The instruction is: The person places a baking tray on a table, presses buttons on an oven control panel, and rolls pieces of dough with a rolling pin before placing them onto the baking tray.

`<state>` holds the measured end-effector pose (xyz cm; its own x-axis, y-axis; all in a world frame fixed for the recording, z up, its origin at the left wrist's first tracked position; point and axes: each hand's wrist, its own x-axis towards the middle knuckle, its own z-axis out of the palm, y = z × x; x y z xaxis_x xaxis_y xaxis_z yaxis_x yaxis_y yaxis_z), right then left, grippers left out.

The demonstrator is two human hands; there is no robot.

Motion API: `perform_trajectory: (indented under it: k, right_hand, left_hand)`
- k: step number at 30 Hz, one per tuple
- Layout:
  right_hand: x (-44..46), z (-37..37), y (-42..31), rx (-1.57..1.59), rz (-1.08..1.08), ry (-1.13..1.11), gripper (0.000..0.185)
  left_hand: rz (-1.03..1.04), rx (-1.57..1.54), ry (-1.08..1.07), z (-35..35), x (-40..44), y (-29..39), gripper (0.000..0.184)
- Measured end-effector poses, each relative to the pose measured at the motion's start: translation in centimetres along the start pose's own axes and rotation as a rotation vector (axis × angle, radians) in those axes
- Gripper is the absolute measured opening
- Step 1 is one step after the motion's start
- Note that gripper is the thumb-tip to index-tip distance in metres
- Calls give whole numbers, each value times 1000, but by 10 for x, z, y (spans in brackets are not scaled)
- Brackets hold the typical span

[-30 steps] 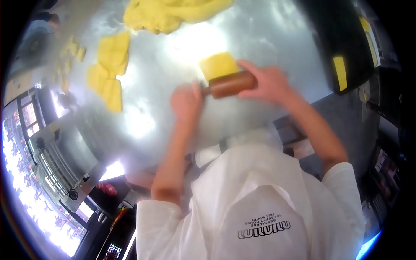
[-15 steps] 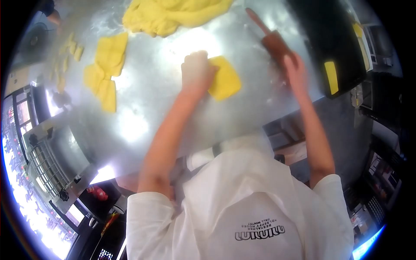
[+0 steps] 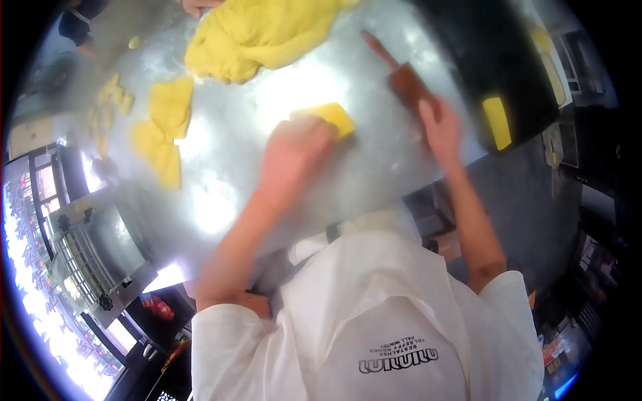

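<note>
My left hand [image 3: 297, 154], slightly blurred, has its fingers curled over the near edge of a small flat piece of yellow dough [image 3: 341, 119] on the metal table [image 3: 374, 167]. The hand hides part of that piece. On the right, my right hand [image 3: 443, 130] is closed around the near end of a reddish-brown rolling pin [image 3: 409, 83]. The pin lies slanted on the table, its far handle pointing away from me.
Another person's hand [image 3: 198, 7] touches a large mound of yellow dough [image 3: 261, 40]. Flat dough pieces [image 3: 167, 107] lie left, beyond them smaller bits [image 3: 115, 93]. A dark tray [image 3: 528, 87] at right bears a dough strip [image 3: 497, 123]. A machine [image 3: 87, 264] stands lower left.
My left hand has shifted nearer to me and turned over the dough piece, covering more of it. The rolling pin and right hand appear slightly further left. Another person's hand has appeared at the mound.
</note>
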<state>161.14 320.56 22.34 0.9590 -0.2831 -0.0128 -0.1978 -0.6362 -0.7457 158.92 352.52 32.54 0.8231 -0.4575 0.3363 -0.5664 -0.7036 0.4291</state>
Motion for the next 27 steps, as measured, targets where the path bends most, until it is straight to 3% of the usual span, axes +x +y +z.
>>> perform_trajectory:
  k: [4,5,8,11,14,20,23,27]
  right_hand:
    - [2,1,-1,48,-35,-2,52]
    - [2,0,0,68,-35,-14,51]
    - [6,2,7,30,-77,-8,50]
    - [9,1,9,66,-69,-49,50]
    - [12,4,10,69,-50,-46,50]
    - [13,6,14,69,-55,-57,52]
    - [13,11,17,143,-96,-48,54]
    - [-27,11,-8,379,294,-269,54]
  left_hand:
    - [-19,-30,-47,48,-22,16,33]
    - [-96,-47,-145,60,-34,17,49]
    - [-67,-125,-135,74,-55,2,73]
    - [-95,-144,-253,68,-52,-17,93]
    - [15,-158,-309,72,-41,-33,97]
    - [47,-180,-313,89,-42,-44,88]
    - [-50,-141,-280,91,-55,-29,82]
    - [-381,-338,30,100,-80,8,79]
